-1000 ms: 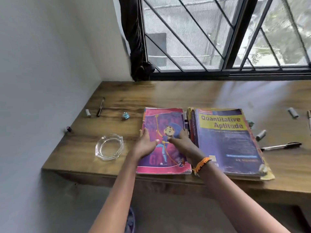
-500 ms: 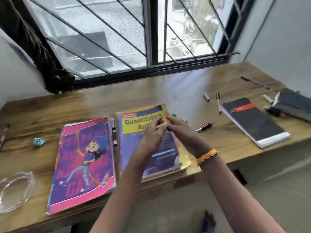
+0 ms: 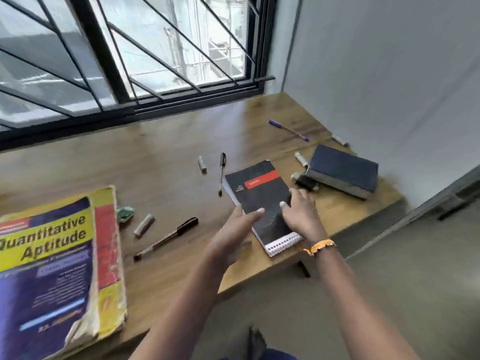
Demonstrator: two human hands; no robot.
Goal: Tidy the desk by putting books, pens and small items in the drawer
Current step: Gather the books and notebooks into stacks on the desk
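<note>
Both hands have shifted since half a second ago from the yellow-and-purple "Quantitative Aptitude" book (image 3: 55, 258) to the black spiral notebook (image 3: 261, 201) at the counter's front edge, and the view has swung right. Left hand (image 3: 235, 236) lies at the notebook's 8 o'clock edge, fingers extended and relaxed, the thumb tip resting on the cover; no grip is evident. Right hand (image 3: 298, 213) lies on the notebook's 4 o'clock side, fingers spread flat across the cover and edge, holding nothing; an orange band (image 3: 319, 246) circles its wrist. The hands stand apart, one on each side of the notebook. The notebook lies flat on the wooden counter (image 3: 161, 157), its spiral binding toward the person, its red label toward the window. At its 2 o'clock a dark blue book (image 3: 342, 170) lies flat, well apart from the hands, with a small dark item (image 3: 306, 183) touching its near corner; identity cannot be told. A black pen (image 3: 221, 175) lies just beside the notebook at 10 o'clock, with a grey cap (image 3: 202, 165) near it. A brown pen (image 3: 166, 239), a second grey cap (image 3: 143, 225) and a crumpled green scrap (image 3: 125, 213) lie between the notebook and the large book. A purple pen (image 3: 288, 130) lies at 12 o'clock near the wall.
</note>
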